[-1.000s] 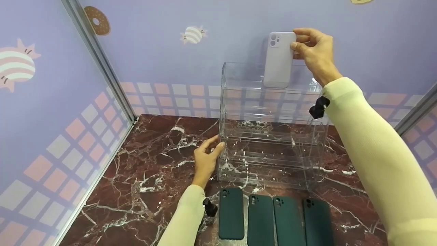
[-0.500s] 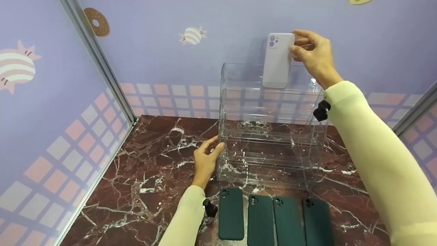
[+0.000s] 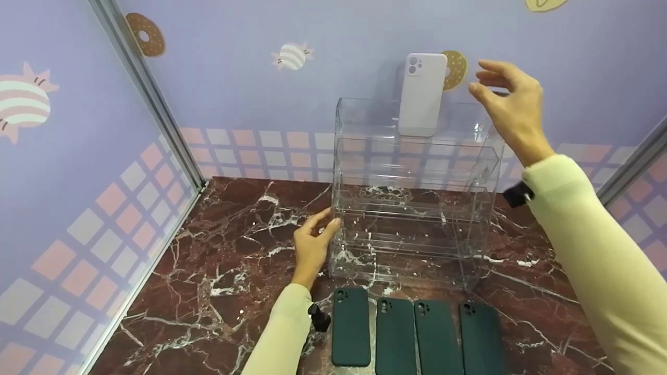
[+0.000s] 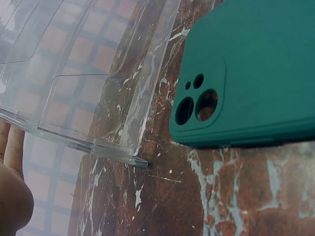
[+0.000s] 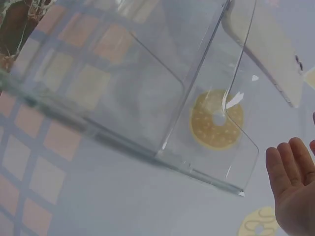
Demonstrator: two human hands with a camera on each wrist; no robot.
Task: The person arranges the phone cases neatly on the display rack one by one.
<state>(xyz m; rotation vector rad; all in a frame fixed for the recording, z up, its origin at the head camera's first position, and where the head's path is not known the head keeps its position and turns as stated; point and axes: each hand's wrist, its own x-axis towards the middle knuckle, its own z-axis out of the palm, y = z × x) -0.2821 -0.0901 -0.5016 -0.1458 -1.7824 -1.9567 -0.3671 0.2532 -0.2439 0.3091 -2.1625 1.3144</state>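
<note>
A pale lilac phone case (image 3: 421, 99) stands upright in the top tier of the clear stepped display rack (image 3: 411, 229), its camera holes at the upper left. To its right, my right hand (image 3: 516, 101) is in the air with thumb and fingers apart, holding nothing. The right wrist view also has this hand (image 5: 295, 182) beside the rack's clear side wall, apart from the case (image 5: 268, 51). My left hand (image 3: 312, 245) rests its fingers against the rack's left side. Its fingers (image 4: 14, 152) look straight there.
Several dark green phone cases (image 3: 350, 327) lie in a row on the red marbled table (image 3: 234, 250) before the rack. One green case (image 4: 256, 73) is close up in the left wrist view. Lilac walls (image 3: 224, 62) stand behind and at both sides.
My right hand has let go of the lilac phone case and moved right, away from it. The case stays standing in the top tier. My left hand has stayed against the rack.
</note>
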